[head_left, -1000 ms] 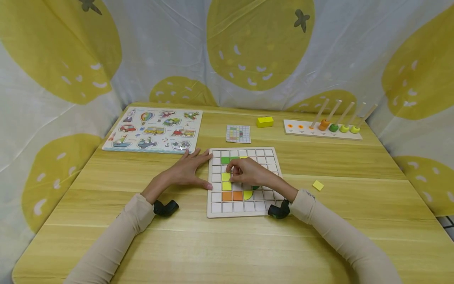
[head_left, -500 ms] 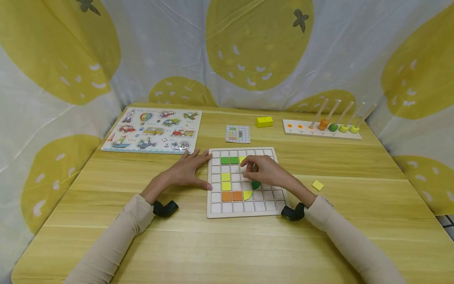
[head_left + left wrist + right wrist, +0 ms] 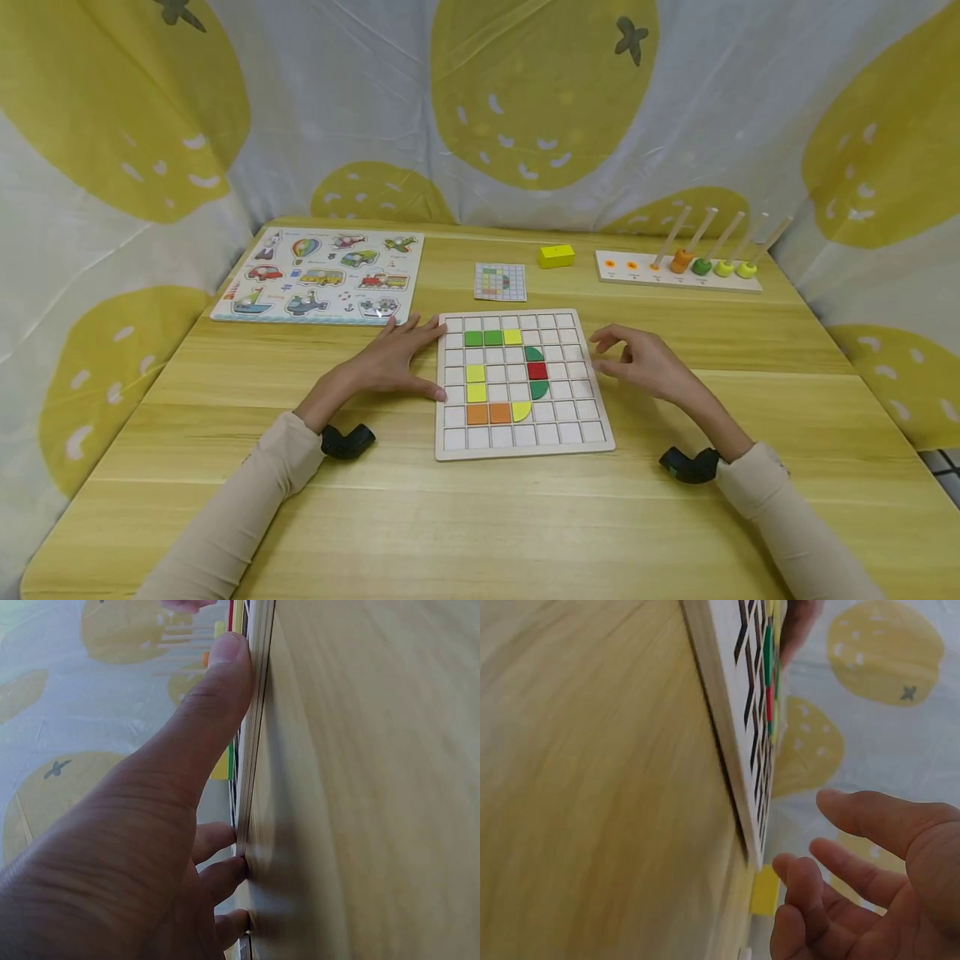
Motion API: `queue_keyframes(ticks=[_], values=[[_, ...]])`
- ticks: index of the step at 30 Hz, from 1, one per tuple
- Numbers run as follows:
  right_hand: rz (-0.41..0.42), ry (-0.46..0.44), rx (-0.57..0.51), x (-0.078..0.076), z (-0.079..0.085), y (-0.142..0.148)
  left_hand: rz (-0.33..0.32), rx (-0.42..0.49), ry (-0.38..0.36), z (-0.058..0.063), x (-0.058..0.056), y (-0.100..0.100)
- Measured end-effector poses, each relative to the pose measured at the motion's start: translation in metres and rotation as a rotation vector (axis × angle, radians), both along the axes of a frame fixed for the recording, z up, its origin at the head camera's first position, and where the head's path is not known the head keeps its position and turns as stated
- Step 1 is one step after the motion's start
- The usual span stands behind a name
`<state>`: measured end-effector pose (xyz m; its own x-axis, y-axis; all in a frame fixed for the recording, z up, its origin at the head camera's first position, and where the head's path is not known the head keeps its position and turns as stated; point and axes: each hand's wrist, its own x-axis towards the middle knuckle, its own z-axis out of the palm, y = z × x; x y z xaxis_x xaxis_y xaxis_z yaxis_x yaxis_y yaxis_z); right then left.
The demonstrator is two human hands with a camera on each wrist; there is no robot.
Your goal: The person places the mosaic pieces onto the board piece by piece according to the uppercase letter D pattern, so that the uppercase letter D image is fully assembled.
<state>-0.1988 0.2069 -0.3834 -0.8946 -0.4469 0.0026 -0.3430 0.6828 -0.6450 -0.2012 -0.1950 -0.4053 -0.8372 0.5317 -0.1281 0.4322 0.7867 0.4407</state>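
A square wooden grid board lies flat in the middle of the table. Set in its cells are two green squares, several yellow pieces, two orange squares, a red square and two green rounded pieces. My left hand rests spread along the board's left edge, its thumb on the rim. Just past the board's right edge, my right hand hovers with loosely bent fingers and nothing between them, as the right wrist view confirms. It covers the spot where a loose yellow square lay.
Behind the board lies a small pattern card, with a yellow block to its right. A vehicle picture puzzle occupies the back left. At the back right stands a peg counting stand with upright rods.
My right hand has moved right, from over the board to beyond its right edge, uncovering the red and green pieces. The left hand has stayed at the board's edge.
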Motion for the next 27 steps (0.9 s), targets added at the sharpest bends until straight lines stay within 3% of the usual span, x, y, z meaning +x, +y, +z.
queue_keyframes(ticks=[11,27], values=[[-0.148,-0.046,0.009,0.022,-0.003,0.058,0.004,0.004,0.002,-0.001,0.000,0.000],[-0.143,-0.031,0.080,0.035,-0.012,0.092,0.003,0.004,0.001,-0.001,0.000,0.000]])
